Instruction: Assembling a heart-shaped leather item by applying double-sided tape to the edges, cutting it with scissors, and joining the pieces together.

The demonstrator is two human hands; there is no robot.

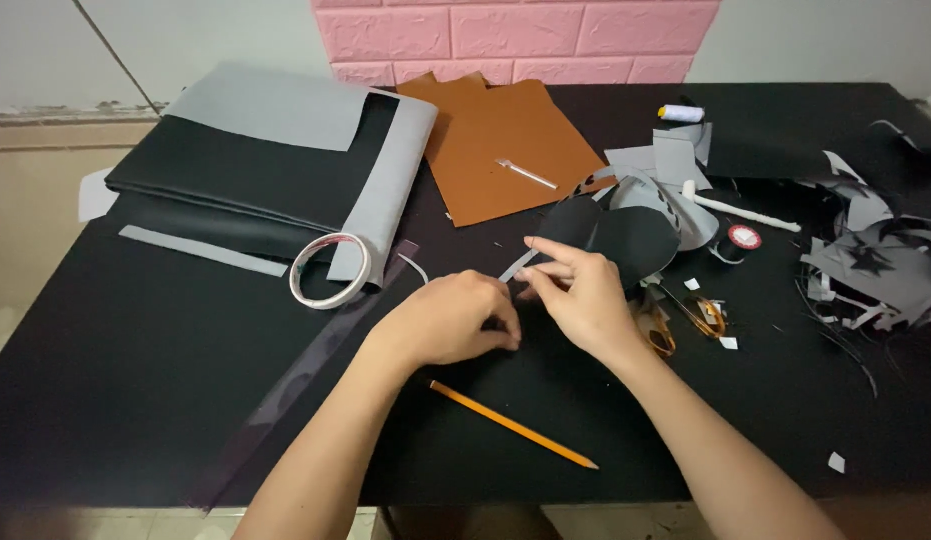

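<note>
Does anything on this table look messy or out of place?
Yes: a heap of grey and black scraps litters the table's right side, with small white bits scattered nearby. The scissors lie half hidden behind the right hand.

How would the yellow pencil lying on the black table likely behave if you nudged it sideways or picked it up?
The pencil looks thin and rigid, so it would probably lift stiffly and feel light. Lying flat on the smooth black table, apart from both hands, it might roll if pushed sideways. Its sharpened tip could be fragile.

Head-worn view, looking down and forward, close over black table [135, 380]
</note>
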